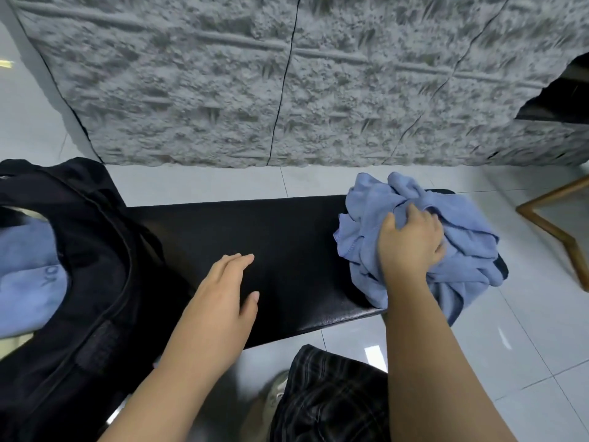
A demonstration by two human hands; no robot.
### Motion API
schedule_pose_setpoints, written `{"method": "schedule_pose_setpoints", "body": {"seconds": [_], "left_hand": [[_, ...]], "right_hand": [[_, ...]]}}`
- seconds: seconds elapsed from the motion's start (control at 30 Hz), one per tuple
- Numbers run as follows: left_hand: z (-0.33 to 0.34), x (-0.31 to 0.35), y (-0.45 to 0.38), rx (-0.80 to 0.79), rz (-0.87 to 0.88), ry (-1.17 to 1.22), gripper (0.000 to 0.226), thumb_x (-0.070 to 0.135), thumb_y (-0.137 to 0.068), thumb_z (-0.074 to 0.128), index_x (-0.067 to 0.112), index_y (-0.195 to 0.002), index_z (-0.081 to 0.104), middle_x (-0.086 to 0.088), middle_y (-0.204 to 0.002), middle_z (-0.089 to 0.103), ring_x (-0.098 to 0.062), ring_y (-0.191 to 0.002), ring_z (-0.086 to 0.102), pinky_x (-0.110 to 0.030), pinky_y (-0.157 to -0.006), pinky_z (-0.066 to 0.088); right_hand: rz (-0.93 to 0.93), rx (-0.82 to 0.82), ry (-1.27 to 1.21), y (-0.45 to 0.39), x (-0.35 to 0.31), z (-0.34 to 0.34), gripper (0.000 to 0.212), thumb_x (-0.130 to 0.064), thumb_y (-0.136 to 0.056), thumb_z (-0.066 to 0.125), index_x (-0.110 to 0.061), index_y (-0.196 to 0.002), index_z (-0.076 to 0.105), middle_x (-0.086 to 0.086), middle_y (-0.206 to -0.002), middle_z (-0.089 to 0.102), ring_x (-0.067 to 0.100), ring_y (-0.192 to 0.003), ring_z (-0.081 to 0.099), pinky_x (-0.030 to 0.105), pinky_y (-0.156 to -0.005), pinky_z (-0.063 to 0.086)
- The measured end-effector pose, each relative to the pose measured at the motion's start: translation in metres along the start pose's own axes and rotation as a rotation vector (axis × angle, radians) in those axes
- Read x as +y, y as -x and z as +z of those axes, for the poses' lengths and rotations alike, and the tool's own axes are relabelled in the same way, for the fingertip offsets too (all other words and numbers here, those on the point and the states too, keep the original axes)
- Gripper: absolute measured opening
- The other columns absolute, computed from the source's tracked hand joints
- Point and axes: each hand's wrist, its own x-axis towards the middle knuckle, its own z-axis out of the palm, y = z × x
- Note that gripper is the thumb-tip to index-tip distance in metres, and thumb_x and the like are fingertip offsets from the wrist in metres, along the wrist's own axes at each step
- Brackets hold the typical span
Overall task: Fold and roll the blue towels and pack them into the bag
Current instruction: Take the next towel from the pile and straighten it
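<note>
At the far left the black bag (95,250) lies open on the end of the black bench (255,234), and blue cloth (28,266) already shows inside its mouth, so at least one towel seems to be packed; whether it is rolled I cannot tell. Just right of the bag, the left hand (223,291) hovers over or rests on the bare middle of the bench, fingers straight and close together, holding nothing. Further right, on the bench's right end, a crumpled heap of blue towels (414,237) spills partly over the near edge. The right hand (411,244) sits on top of that heap with its fingers curled into the cloth, gripping a bunch of it. Nothing in the heap is folded or rolled yet, so I judge the job only partly done: the heap's towels each need spreading on the bench, folding, rolling and packing.
</note>
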Motion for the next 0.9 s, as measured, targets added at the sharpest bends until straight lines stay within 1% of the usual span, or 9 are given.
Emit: {"method": "schedule_pose_setpoints", "body": {"seconds": [0.07,0.13,0.2,0.3,0.43,0.53,0.6,0.73,0.9], "left_hand": [[-0.002,0.0,-0.001,0.018,0.003,0.016,0.049,0.025,-0.094,0.049,0.029,-0.14,0.033,0.014,-0.148,0.027,-0.004,-0.136,0.028,-0.018,-0.104,0.026],[-0.005,-0.001,-0.001,0.036,0.019,0.032,0.049,0.025,-0.093,0.05,0.029,-0.139,0.035,0.015,-0.146,0.029,-0.005,-0.131,0.035,-0.016,-0.1,0.028],[-0.007,-0.002,-0.002,0.049,0.035,0.052,0.049,0.025,-0.093,0.051,0.03,-0.139,0.035,0.016,-0.145,0.03,-0.005,-0.126,0.04,-0.016,-0.096,0.031],[-0.013,-0.003,-0.005,0.105,0.086,0.125,0.053,0.024,-0.093,0.051,0.031,-0.141,0.031,0.014,-0.145,0.029,0.007,-0.124,0.033,-0.008,-0.097,0.024],[-0.026,0.0,-0.009,0.137,0.174,0.276,0.054,0.017,-0.093,0.049,0.049,-0.129,0.028,0.024,-0.139,0.029,0.022,-0.124,0.024,0.005,-0.094,0.02],[-0.034,0.0,-0.007,0.094,0.081,0.304,0.029,0.025,-0.091,0.049,0.05,-0.105,0.041,0.03,-0.103,0.053,0.009,-0.093,0.052,-0.012,-0.074,0.043],[-0.037,-0.003,-0.007,0.151,0.042,0.296,0.013,0.027,-0.09,0.05,0.038,-0.094,0.046,0.024,-0.091,0.056,-0.007,-0.07,0.053,-0.017,-0.059,0.042],[-0.042,-0.006,-0.007,0.175,0.009,0.384,0.012,0.02,-0.091,0.05,0.028,-0.082,0.05,0.014,-0.075,0.058,-0.008,-0.06,0.049,-0.013,-0.056,0.039],[-0.041,-0.006,-0.007,0.048,-0.068,0.536,0.016,0.042,-0.082,0.057,0.03,-0.094,0.057,0.012,-0.087,0.065,0.0,-0.079,0.061,-0.01,-0.068,0.045]], "right_hand": [[-0.099,0.079,-0.241,0.005,-0.014,-0.011,0.019,-0.025,-0.091,0.048,-0.016,-0.086,0.064,-0.003,-0.088,0.055,0.024,-0.094,0.052,0.026,-0.081,0.033],[-0.134,0.013,-0.404,0.013,-0.031,-0.022,0.011,-0.019,-0.091,0.056,-0.018,-0.093,0.067,-0.003,-0.087,0.062,0.012,-0.084,0.058,0.021,-0.074,0.042],[-0.121,-0.217,-0.631,0.027,-0.049,-0.03,0.009,-0.012,-0.089,0.058,-0.019,-0.086,0.062,0.001,-0.072,0.06,0.009,-0.065,0.055,0.021,-0.063,0.045],[-0.067,-0.757,-0.949,0.053,-0.074,-0.027,0.024,0.005,-0.091,0.049,-0.018,-0.084,0.056,0.01,-0.063,0.048,0.014,-0.047,0.043,0.021,-0.046,0.035],[-0.246,-1.185,-0.812,0.087,-0.089,-0.009,0.033,0.013,-0.087,0.047,-0.016,-0.081,0.062,0.001,-0.076,0.064,0.009,-0.068,0.06,0.016,-0.065,0.048],[-0.271,-1.256,-0.763,0.099,-0.092,0.0,0.029,0.008,-0.088,0.05,-0.017,-0.089,0.064,0.003,-0.085,0.068,0.01,-0.083,0.064,0.024,-0.084,0.051],[-0.243,-1.272,-0.787,0.097,-0.091,0.004,0.025,0.004,-0.089,0.053,-0.017,-0.097,0.063,0.002,-0.085,0.069,0.012,-0.084,0.065,0.031,-0.088,0.049],[-0.265,-1.218,-0.722,0.091,-0.087,0.007,0.016,-0.009,-0.083,0.066,-0.023,-0.091,0.067,-0.001,-0.086,0.07,0.013,-0.087,0.065,0.036,-0.09,0.05],[-0.303,-1.203,-0.724,0.1,-0.092,0.009,0.008,-0.013,-0.082,0.07,-0.016,-0.077,0.065,0.003,-0.075,0.067,0.014,-0.075,0.063,0.032,-0.079,0.052]]}}
